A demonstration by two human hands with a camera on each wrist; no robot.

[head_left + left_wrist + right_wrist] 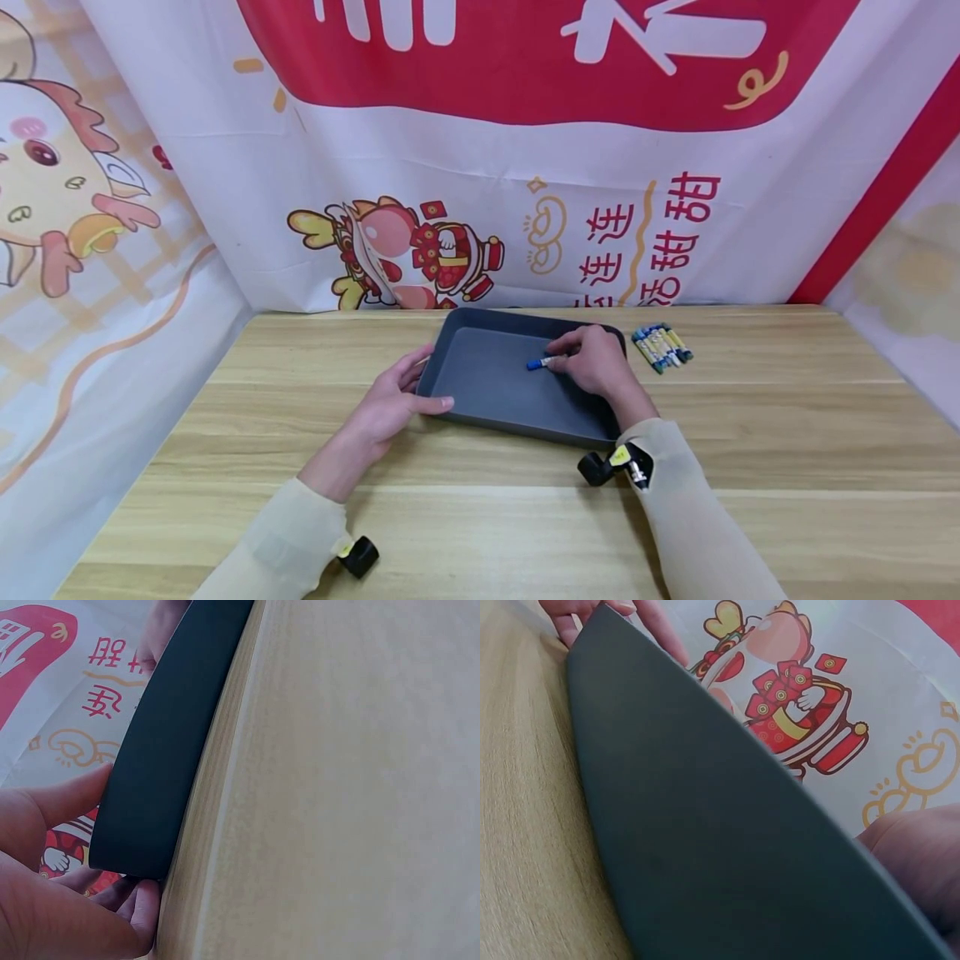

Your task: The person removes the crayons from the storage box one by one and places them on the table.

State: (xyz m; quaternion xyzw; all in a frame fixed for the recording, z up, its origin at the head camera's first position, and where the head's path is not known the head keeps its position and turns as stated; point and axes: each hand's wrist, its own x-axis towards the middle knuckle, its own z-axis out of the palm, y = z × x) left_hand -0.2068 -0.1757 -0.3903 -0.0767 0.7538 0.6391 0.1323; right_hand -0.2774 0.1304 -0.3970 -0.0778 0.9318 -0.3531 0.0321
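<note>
A dark grey rectangular tray (pixel 495 379) lies on the wooden table. My left hand (pixel 390 400) grips its left near corner, thumb over the rim and the other fingers at the outer side; in the left wrist view the fingertips (pixel 146 907) show low at the tray's corner. Inside the tray, my right hand (pixel 596 360) pinches a short blue crayon (pixel 537 364) with a pale wrapper, close over the tray floor. The tray's side wall (pixel 667 787) hides most of the right hand and all of the crayon in the right wrist view.
Several crayons (pixel 662 347) in blue, green and yellow wrappers lie side by side just right of the tray. Behind the table's back edge hangs a printed cloth (pixel 525 158). Another patterned cloth (pixel 97 275) hangs at the left.
</note>
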